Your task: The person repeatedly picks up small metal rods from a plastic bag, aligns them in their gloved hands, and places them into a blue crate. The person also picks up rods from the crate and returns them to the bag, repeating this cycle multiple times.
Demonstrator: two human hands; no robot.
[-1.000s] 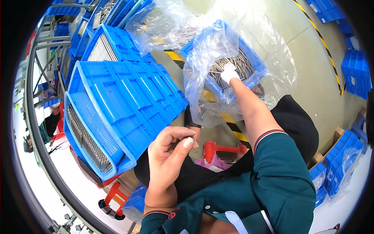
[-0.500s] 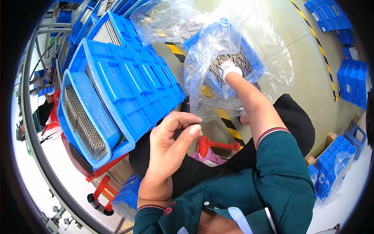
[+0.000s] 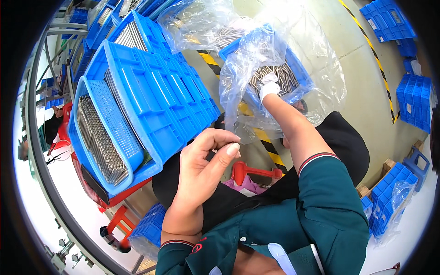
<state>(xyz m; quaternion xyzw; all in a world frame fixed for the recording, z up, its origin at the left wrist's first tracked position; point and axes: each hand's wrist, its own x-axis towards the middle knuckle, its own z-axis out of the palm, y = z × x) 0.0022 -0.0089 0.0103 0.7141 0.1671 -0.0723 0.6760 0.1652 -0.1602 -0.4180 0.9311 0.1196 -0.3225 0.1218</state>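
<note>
My right hand (image 3: 269, 88), in a white glove, reaches down into a blue bin (image 3: 300, 68) lined with clear plastic film (image 3: 240, 75). Its fingers are drawn together against the loose metal rods (image 3: 286, 75) there; what they grip, if anything, is hidden. My bare left hand (image 3: 201, 160) is raised over my lap, near the stacked crates. Its thumb and index finger nearly meet in a pinch, and anything between them is too small to make out. On my left, a light blue perforated basket (image 3: 117, 123) holds rows of slim metal rods (image 3: 98, 137).
Blue crates (image 3: 156, 87) stand side by side on my left, beside a metal frame (image 3: 32, 114). More loose rods (image 3: 228, 35) lie on plastic beyond. A red stool part (image 3: 252, 173) shows between my legs. Blue crates (image 3: 415, 98) line the right side, past black-and-yellow floor tape (image 3: 378, 59).
My right hand has drawn back slightly toward me within the bin, and its glove shows more fully above the rods. The left hand keeps its pinch, almost still. The view has shifted slightly.
</note>
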